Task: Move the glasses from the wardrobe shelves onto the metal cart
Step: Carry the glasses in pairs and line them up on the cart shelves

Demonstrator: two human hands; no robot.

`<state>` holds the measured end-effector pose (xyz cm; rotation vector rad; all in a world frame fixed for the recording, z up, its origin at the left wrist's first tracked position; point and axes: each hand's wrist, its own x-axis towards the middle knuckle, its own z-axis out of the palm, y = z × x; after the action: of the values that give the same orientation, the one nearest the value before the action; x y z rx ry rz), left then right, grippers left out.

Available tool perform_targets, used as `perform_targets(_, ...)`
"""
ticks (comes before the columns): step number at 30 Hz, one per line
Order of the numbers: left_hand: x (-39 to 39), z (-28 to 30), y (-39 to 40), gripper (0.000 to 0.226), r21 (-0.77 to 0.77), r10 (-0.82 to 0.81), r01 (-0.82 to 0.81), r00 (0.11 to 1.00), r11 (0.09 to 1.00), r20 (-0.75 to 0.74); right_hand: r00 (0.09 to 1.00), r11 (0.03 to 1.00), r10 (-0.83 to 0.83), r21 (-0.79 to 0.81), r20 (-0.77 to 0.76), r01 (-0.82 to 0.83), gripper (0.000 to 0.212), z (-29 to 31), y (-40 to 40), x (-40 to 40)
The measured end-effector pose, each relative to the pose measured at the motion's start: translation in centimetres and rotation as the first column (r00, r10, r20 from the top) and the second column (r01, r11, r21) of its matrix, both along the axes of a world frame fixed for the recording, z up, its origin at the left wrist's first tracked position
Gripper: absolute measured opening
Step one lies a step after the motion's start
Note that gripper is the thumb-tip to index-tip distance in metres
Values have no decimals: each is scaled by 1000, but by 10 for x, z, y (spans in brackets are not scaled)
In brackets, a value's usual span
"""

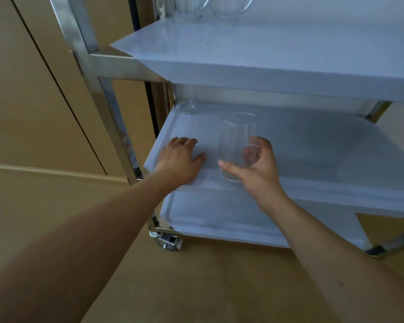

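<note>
A clear tumbler glass stands near the front edge of the metal cart's middle shelf. My right hand is wrapped around its lower part, thumb in front and fingers behind. My left hand lies flat, palm down, on the front left corner of the same shelf, holding nothing. Another clear glass sits at the back left of the middle shelf, partly hidden under the top shelf. Two larger glass vessels stand on the top shelf, cut off by the frame.
The cart has a chrome frame on the left, a bottom shelf and a castor wheel. Beige panels stand to the left. The floor is brown.
</note>
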<state>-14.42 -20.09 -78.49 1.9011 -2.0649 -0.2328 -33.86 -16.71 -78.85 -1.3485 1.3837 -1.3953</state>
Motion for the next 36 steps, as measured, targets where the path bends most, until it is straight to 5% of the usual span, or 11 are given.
perform_targets(18,2,-21,-21,48,-65,27,-15,982,998,185,978,997,31,-63,-206,-44,94,-12,-108,23)
perform_targets(36,1,-30,-27,53,-123,41,-14,974,992,222,978,997,2,-69,-210,-17,90,-9,-254,55)
